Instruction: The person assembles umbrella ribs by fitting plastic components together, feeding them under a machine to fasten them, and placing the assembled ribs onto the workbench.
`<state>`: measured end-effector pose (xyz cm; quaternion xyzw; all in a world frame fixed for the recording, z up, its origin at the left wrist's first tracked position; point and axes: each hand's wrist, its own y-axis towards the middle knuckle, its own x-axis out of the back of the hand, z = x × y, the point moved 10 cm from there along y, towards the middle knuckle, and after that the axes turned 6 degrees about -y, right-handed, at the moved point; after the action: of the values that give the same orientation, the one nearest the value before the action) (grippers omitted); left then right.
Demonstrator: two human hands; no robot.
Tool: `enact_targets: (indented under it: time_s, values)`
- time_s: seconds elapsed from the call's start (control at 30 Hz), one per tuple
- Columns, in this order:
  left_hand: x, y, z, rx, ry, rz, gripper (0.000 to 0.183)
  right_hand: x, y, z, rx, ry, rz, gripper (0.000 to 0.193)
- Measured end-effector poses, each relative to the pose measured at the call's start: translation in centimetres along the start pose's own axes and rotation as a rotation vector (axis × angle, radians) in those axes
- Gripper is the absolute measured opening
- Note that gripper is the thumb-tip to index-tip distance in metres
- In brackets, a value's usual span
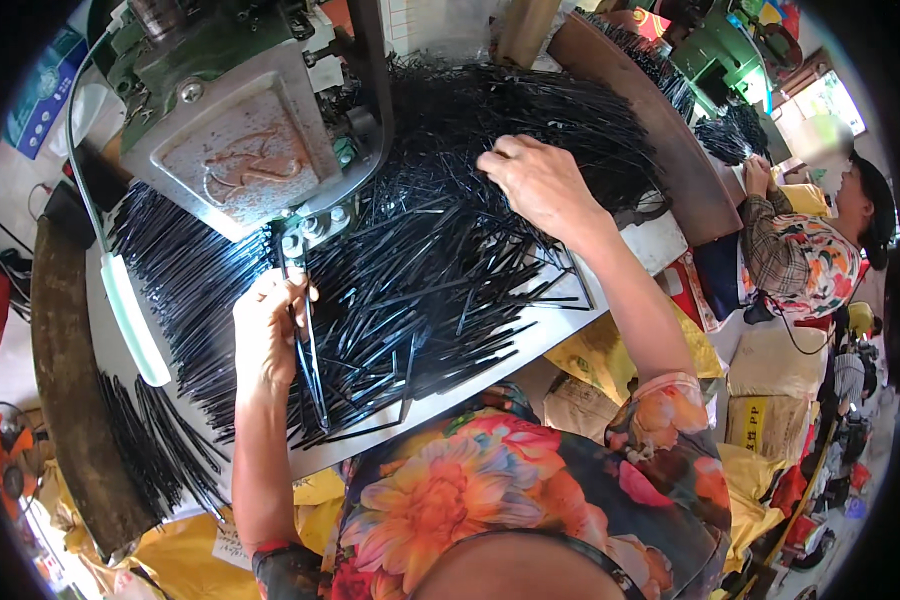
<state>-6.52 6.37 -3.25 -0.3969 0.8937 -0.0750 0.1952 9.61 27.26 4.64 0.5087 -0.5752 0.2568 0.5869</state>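
My left hand (267,325) is closed in a pinch right under the head of a green-and-grey press machine (240,165). It grips a pair of thin black rods (313,370), whose upper ends reach the machine's lower tooling (305,237). Their long ends hang down toward me over the loose pile. To the right, my right hand (542,188) reaches over a heap of similar black rods (440,130), its fingers curled down against them. What those fingers hold, if anything, is hidden.
Black rods (180,280) lie in dense rows left of the machine. A pale lamp tube (133,320) hangs there. Curved brown guards (65,350) edge the worktable (400,425). At the far right another person (810,230) sits by a green machine. Cardboard boxes (775,365) stand below.
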Motion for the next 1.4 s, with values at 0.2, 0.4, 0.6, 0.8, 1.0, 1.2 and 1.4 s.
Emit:
enact_targets:
  time_s: [0.2, 0.4, 0.6, 0.8, 1.0, 1.2, 1.4]
  values:
    - [0.8, -0.8, -0.8, -0.039, 0.022, -0.016, 0.011, -2.0, 0.4, -0.7, -0.070, -0.099, 0.202, 0.012]
    - [0.9, -0.9, -0.8, -0.030, 0.008, 0.006, 0.013, 3.2, 1.7, 4.1, 0.141, -0.002, -0.182, 0.014]
    - [-1.0, -0.1, -0.5, -0.004, 0.102, 0.027, 0.011, -2.3, 2.8, 9.2, -0.018, 1.020, 0.138, 0.010]
    - [-0.9, 0.1, -1.0, -0.054, 0.111, 0.016, 0.015, -5.9, 3.8, 12.1, -0.229, 1.591, 0.427, 0.017]
    - [-0.6, 0.3, -0.7, -0.018, 0.086, 0.016, 0.008, -5.2, 4.6, 11.9, -0.304, 1.723, 0.340, 0.021]
    - [-0.6, 0.3, -0.6, -0.007, 0.044, 0.012, 0.008, -5.1, 4.6, 12.3, -0.291, 1.761, 0.328, 0.020]
    - [-0.8, 0.4, -0.7, -0.025, 0.029, 0.029, 0.010, -5.2, 4.6, 12.3, -0.279, 1.747, 0.334, 0.019]
